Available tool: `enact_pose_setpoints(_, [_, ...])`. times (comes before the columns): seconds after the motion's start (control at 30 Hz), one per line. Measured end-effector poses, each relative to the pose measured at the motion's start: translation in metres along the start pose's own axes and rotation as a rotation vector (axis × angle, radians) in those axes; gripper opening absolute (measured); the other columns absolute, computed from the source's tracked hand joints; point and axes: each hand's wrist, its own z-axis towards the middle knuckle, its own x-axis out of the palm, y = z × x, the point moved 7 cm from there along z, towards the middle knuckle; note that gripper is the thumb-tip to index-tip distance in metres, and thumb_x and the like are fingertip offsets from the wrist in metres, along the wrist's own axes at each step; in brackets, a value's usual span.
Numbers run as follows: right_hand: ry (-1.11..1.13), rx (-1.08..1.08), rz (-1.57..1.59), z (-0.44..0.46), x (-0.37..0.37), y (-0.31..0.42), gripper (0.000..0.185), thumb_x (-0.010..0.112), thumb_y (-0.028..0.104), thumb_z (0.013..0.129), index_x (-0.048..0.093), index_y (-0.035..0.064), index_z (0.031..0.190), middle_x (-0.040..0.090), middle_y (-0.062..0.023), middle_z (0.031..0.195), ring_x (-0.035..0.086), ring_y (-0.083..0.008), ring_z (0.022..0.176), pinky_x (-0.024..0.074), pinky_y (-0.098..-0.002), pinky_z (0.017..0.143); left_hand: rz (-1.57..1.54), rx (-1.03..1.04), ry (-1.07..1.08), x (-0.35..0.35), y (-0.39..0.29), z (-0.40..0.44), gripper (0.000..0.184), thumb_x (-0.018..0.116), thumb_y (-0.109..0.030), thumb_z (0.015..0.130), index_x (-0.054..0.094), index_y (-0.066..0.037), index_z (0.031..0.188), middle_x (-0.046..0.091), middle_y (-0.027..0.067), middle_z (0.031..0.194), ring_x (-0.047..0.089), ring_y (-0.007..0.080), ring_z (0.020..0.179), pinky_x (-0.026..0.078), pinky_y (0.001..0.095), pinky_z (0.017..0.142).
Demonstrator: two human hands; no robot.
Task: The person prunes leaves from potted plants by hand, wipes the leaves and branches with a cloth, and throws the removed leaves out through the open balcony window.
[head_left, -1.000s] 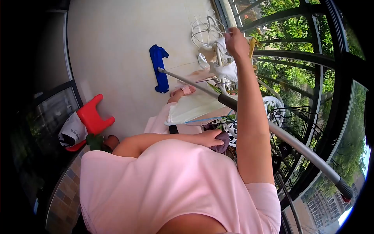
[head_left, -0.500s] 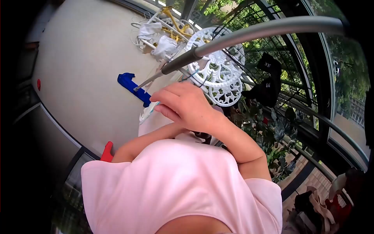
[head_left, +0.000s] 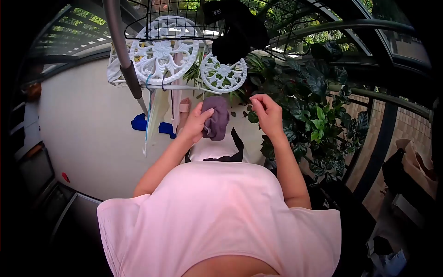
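Observation:
My left hand is closed around a crumpled purple-grey cloth, with the thumb pressed on its near face. To the right, level with the cloth but apart from it, my right hand has its fingers curled and pinched together. Whatever may be between those fingertips is hidden or too small to name. Just beyond both hands are two white ornamental round panels, a large one and a small one. Black clothing hangs above the small panel.
A grey metal pole rises at the left, near a blue object on the floor. Leafy plants crowd the right side beside a dark railing. A black wire rack spans the top.
The view has swung to the right. My right hand, earlier crossed in front of my left arm, is now apart at the right. My left hand and the purple-grey cloth have come into sight.

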Motion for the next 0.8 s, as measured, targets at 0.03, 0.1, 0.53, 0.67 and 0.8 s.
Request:
enact_pose_setpoints(0.03, [-0.044,-0.030,0.012,0.003,-0.005,0.003,0.012,0.061,0.010,0.083,0.062,0.0022,0.093,0.063,-0.0075,0.076,0.059,-0.0133,0.063,0.0466,-0.0253,0.057,0.016,-0.013,-0.010,0.001,0.002,0.002,0.031,0.051,-0.006,0.088,0.044,-0.003,0.119,0.057,0.0065,0.108,0.058,0.0148,0.095,0.048,0.0290,0.083])
enact_pose_setpoints(0.1, [-0.121,-0.166,-0.015,0.013,-0.015,0.032,0.014,0.063,0.010,0.082,0.063,0.0016,0.094,0.063,-0.0073,0.079,0.059,-0.0125,0.064,0.0465,-0.0244,0.058,0.045,-0.034,-0.036,0.004,0.010,0.003,0.031,0.051,-0.006,0.089,0.044,-0.003,0.119,0.057,0.0064,0.108,0.059,0.0144,0.094,0.048,0.0285,0.083])
enact_pose_setpoints(0.53, [-0.240,-0.518,-0.179,0.082,0.013,0.172,0.013,0.065,0.016,0.075,0.061,0.0078,0.083,0.062,-0.0044,0.072,0.060,-0.0199,0.062,0.0457,-0.0299,0.055,0.044,-0.084,-0.068,-0.001,0.000,-0.009,0.031,0.053,-0.009,0.088,0.045,-0.004,0.118,0.058,0.0062,0.107,0.059,0.0134,0.092,0.049,0.0276,0.081])
enact_pose_setpoints(0.67, [0.012,-0.481,0.254,0.108,0.042,0.202,0.019,0.065,0.020,0.078,0.064,0.0054,0.089,0.065,-0.0050,0.073,0.061,-0.0138,0.064,0.0469,-0.0251,0.061,0.054,-0.094,-0.087,-0.015,-0.003,-0.015,0.031,0.053,-0.010,0.088,0.045,-0.005,0.118,0.058,0.0060,0.106,0.059,0.0136,0.092,0.048,0.0275,0.081])
enact_pose_setpoints(0.8, [0.127,-0.299,0.062,0.160,0.062,0.213,0.028,0.058,0.017,0.082,0.058,0.0117,0.110,0.063,-0.0073,0.086,0.060,-0.0142,0.078,0.0483,-0.0262,0.077,0.041,-0.099,-0.087,-0.019,-0.007,-0.019,0.033,0.052,-0.007,0.089,0.044,-0.004,0.121,0.058,0.0051,0.108,0.058,0.0121,0.092,0.048,0.0258,0.080])
